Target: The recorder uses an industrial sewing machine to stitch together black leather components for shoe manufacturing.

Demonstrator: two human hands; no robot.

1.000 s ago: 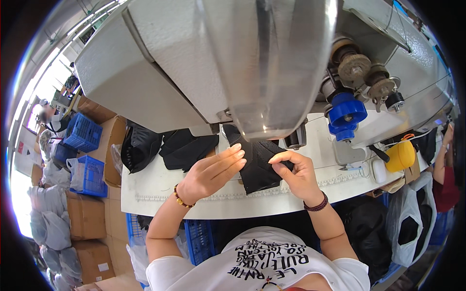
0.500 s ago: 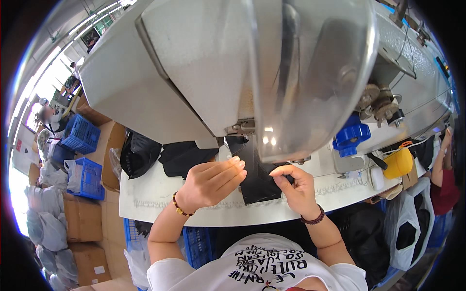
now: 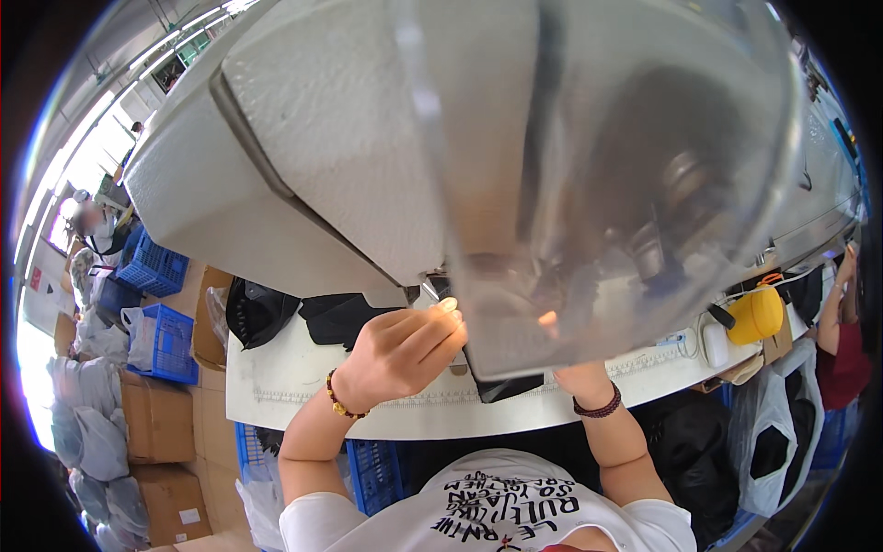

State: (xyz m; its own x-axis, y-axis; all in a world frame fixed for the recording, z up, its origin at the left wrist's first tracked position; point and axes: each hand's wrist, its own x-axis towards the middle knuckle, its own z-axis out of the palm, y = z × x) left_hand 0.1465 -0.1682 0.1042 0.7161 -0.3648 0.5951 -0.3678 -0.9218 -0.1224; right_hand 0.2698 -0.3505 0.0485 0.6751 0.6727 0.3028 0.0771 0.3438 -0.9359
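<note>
A large grey sewing machine (image 3: 313, 138) fills the upper middle, with a clear plastic shield (image 3: 589, 202) in front of its head. My left hand (image 3: 400, 354) is at the needle area, left of the shield's lower corner. Its fingers are pressed together in a pinch; anything between the tips is too small to make out. My right hand (image 3: 579, 375) reaches behind the shield, so its fingers are mostly hidden. Between the hands a piece of black fabric (image 3: 501, 390) lies on the white table (image 3: 303, 391), partly covered by the shield.
More black fabric pieces (image 3: 333, 317) and a black bundle (image 3: 259, 315) lie at the table's left. At the right stands a yellow container (image 3: 756, 315). Blue crates (image 3: 167, 345) and cardboard boxes (image 3: 158, 414) stand on the left floor. A co-worker's arm (image 3: 831, 322) shows far right.
The machine head and shield loom larger in view, and the shield now covers my right hand's fingers and much of the black fabric. My left hand stays pinched near the needle area.
</note>
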